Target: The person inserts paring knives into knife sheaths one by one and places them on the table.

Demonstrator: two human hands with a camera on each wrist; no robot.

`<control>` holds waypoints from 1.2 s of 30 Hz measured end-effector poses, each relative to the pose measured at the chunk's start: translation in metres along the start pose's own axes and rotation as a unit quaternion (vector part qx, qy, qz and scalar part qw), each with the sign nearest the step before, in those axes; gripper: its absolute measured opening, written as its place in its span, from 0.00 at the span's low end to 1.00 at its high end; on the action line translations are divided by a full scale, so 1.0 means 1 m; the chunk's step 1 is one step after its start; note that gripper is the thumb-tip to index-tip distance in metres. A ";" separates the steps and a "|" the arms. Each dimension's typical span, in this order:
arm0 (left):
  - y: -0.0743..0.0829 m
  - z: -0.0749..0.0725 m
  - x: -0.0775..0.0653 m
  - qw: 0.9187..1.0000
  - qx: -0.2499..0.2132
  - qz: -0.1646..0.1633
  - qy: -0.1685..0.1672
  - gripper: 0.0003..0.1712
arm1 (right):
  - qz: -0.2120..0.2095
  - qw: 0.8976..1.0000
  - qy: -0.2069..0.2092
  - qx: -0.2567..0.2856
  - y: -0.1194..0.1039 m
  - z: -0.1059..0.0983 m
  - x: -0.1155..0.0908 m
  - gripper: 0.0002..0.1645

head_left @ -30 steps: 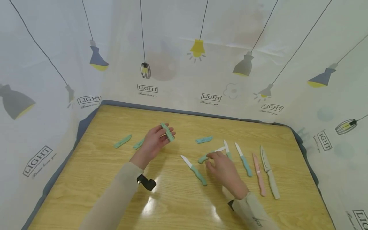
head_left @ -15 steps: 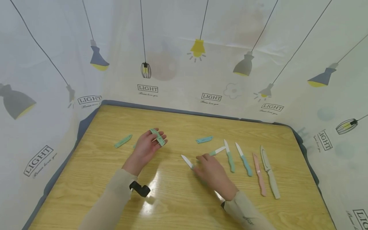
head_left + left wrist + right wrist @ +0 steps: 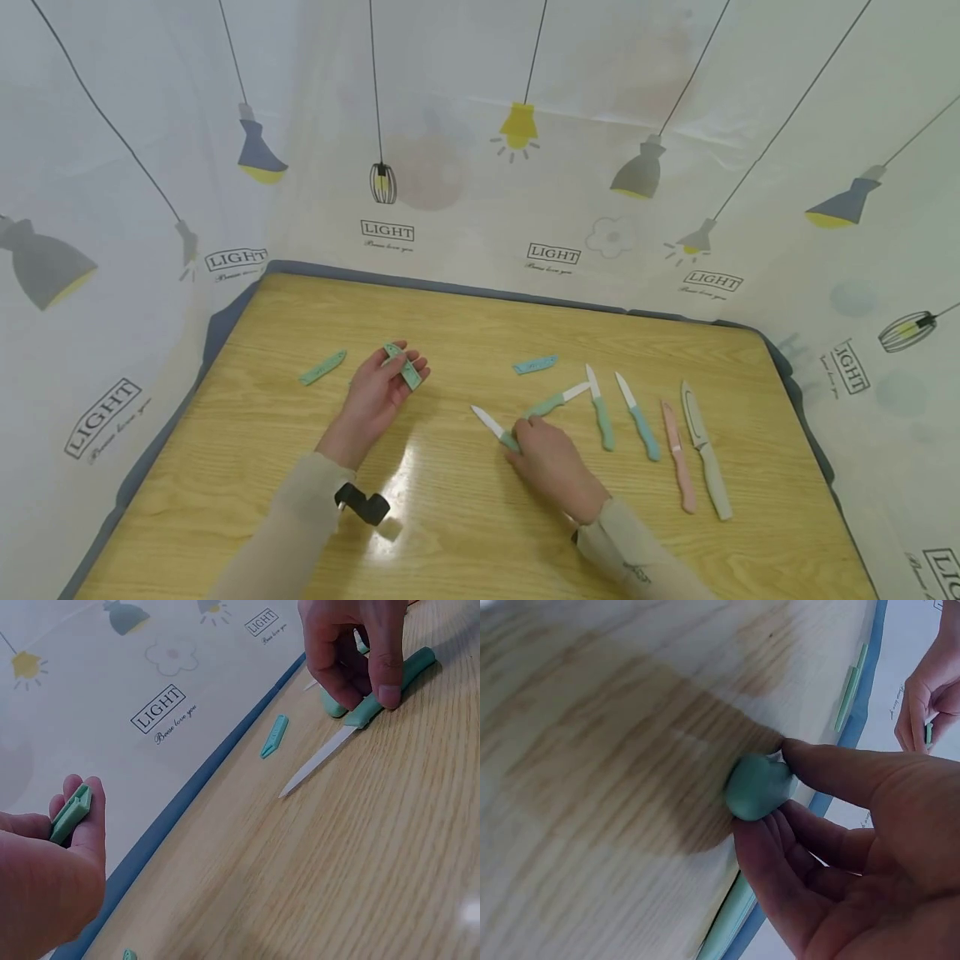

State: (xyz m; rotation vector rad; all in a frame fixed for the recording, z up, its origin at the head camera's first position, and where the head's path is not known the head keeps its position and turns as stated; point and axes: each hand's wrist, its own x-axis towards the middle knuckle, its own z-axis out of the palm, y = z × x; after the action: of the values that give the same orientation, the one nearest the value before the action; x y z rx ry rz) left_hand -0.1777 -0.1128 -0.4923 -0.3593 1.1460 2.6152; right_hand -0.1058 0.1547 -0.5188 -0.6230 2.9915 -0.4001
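My left hand holds a green knife sheath between thumb and fingers, raised over the table. My right hand pinches the green handle of a white-bladed paring knife; in the left wrist view the blade points down and left from the handle. The right wrist view shows thumb and fingers on either side of the handle's rounded end. Just beyond the right hand lies a second green-handled knife. Its tip is close to a third green-handled knife.
To the right lie a blue-handled knife, a pink knife and a larger beige knife. A blue sheath lies further back. On the left is another green sheath. A patterned cloth wall encloses the table.
My right hand has moved left and nearer from the second green-handled knife to the pinched one. The left hand has drawn back to the left with the sheath.
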 end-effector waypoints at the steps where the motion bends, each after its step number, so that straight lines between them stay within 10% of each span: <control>1: 0.000 0.000 0.000 1.000 0.000 0.001 0.000 0.18 | 0.003 1.000 -0.004 0.004 0.000 0.000 0.001 0.12; 12: -0.011 -0.004 -0.006 1.000 0.000 0.013 0.000 0.15 | 0.052 0.990 -0.067 0.109 0.009 -0.004 0.002 0.06; 36: -0.039 0.023 -0.005 0.998 -0.043 0.045 -0.012 0.15 | 0.003 0.959 0.014 0.282 0.022 -0.027 -0.010 0.21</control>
State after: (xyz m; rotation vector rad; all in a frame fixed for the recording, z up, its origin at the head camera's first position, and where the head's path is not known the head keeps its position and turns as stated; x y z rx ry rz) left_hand -0.1622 -0.0712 -0.5023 -0.2989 1.0674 2.7469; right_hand -0.1077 0.1848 -0.4985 -0.5441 2.6904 -1.2040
